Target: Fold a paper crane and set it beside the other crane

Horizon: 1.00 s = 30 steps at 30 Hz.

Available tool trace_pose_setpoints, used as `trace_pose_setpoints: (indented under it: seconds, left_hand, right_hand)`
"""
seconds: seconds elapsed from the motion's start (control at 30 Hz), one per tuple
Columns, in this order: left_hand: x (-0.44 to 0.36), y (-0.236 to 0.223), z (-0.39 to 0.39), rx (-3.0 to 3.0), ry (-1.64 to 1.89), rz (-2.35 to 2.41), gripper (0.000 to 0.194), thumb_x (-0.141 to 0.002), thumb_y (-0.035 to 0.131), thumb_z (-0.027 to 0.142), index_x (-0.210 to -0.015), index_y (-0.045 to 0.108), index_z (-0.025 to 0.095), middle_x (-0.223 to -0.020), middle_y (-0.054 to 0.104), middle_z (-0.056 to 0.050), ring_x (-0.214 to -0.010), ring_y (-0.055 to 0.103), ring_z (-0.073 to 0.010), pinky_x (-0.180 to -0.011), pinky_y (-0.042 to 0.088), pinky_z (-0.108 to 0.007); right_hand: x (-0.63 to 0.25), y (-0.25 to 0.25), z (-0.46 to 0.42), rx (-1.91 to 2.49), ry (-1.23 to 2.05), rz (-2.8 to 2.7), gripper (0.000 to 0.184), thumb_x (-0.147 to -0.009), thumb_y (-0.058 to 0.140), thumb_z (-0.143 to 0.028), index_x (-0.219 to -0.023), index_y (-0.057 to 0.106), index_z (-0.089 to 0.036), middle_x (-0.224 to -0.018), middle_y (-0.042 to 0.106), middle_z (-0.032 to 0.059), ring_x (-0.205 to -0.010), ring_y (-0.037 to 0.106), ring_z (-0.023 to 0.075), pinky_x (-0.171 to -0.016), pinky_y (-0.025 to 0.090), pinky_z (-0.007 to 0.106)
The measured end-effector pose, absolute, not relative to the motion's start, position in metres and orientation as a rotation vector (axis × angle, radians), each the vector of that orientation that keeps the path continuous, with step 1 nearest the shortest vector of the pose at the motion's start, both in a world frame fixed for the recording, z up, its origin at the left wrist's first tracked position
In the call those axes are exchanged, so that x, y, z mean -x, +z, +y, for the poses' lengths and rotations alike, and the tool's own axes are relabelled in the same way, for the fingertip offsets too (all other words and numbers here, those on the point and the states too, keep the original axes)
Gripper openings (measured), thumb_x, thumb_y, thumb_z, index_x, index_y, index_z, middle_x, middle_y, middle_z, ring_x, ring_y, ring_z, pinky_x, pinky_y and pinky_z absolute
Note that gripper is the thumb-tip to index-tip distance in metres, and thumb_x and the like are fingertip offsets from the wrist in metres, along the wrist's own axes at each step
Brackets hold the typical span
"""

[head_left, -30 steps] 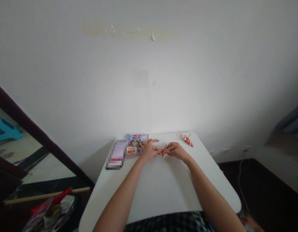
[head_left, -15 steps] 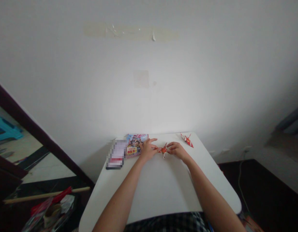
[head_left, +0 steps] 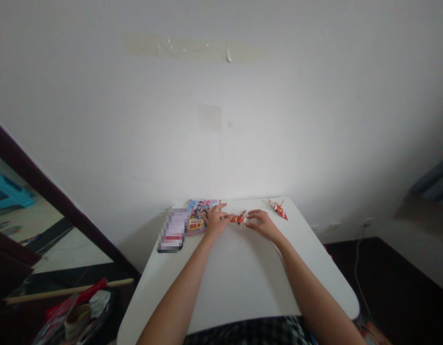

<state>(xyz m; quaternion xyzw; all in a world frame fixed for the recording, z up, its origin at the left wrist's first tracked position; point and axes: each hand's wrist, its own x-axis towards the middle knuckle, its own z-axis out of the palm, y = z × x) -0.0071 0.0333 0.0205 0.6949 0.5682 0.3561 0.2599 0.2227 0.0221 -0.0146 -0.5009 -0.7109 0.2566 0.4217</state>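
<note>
A red-and-white patterned origami crane (head_left: 238, 219) sits over the far middle of the white table (head_left: 239, 282). My left hand (head_left: 216, 220) pinches its left end between thumb and fingers, with other fingers stretched out over a colourful printed leaflet. My right hand (head_left: 260, 223) is at the crane's right side, fingers curved and parted, with the tips very close to its white part; whether they touch it I cannot tell. A second origami crane (head_left: 278, 209) of similar paper lies near the far right corner.
The printed leaflet (head_left: 198, 219) lies at the far left of the table, beside a phone (head_left: 173, 232) with a blurred screen. Behind the table stands a white wall (head_left: 243, 158). Down on the left are a wooden stick (head_left: 70, 290) and a blue stool (head_left: 9, 191).
The crane has shifted a little left and turned slightly with my left hand. My right hand has moved slightly, and a small gap now shows between its fingers and the crane's red body.
</note>
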Motion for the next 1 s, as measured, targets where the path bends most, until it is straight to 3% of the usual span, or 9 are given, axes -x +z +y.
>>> trace_pose_setpoints:
  seconds: [0.13,0.33,0.53,0.73,1.0]
  left_hand:
    - [0.004,0.023,0.030,-1.899,0.954,1.743,0.018,-0.085,0.069,0.032,-0.072,0.078,0.023,-0.144,0.060,-0.004,-0.143,0.039,-0.0331,-0.119,0.006,-0.073]
    - [0.000,0.022,0.030,-1.891,0.907,1.765,0.017,-0.086,0.068,0.032,-0.074,0.079,0.026,-0.144,0.060,-0.002,-0.144,0.039,-0.0329,-0.118,0.001,-0.075]
    - [-0.001,0.019,0.030,-1.909,0.882,1.822,0.021,-0.089,0.065,0.037,-0.077,0.079,0.028,-0.143,0.062,0.000,-0.143,0.041,-0.0325,-0.117,0.004,-0.076]
    - [-0.003,0.020,0.023,-1.993,0.944,1.895,0.019,-0.090,0.062,0.040,-0.100,0.078,0.035,-0.141,0.063,0.001,-0.137,0.045,-0.0324,-0.116,0.016,-0.074]
    - [-0.003,0.007,0.019,-2.349,0.886,1.872,0.024,-0.090,0.062,0.034,-0.110,0.075,0.033,-0.137,0.064,-0.003,-0.137,0.046,-0.0300,-0.122,0.009,-0.068]
  right_hand:
    - [-0.219,-0.009,0.015,1.163,0.617,-1.780,0.040,-0.073,0.080,-0.040,-0.110,0.072,-0.025,-0.116,0.071,0.0061,-0.112,0.062,0.0242,-0.104,0.044,0.043]
    - [-0.217,-0.005,0.011,1.151,0.420,-1.862,0.030,-0.074,0.082,-0.036,-0.100,0.073,-0.024,-0.103,0.073,0.0057,-0.104,0.063,0.0245,-0.097,0.046,0.042]
    - [-0.216,-0.003,0.010,1.156,0.323,-1.885,0.022,-0.077,0.079,-0.034,-0.096,0.074,-0.024,-0.102,0.072,0.0068,-0.110,0.060,0.0258,-0.096,0.046,0.041]
    - [-0.223,0.002,0.010,1.212,0.223,-1.866,0.020,-0.081,0.073,-0.035,-0.097,0.074,-0.023,-0.099,0.072,0.0073,-0.106,0.060,0.0255,-0.096,0.046,0.040]
    - [-0.239,-0.002,0.013,1.600,-0.016,-1.631,0.023,-0.086,0.065,-0.039,-0.094,0.076,-0.020,-0.096,0.073,0.0092,-0.101,0.060,0.0269,-0.100,0.042,0.043]
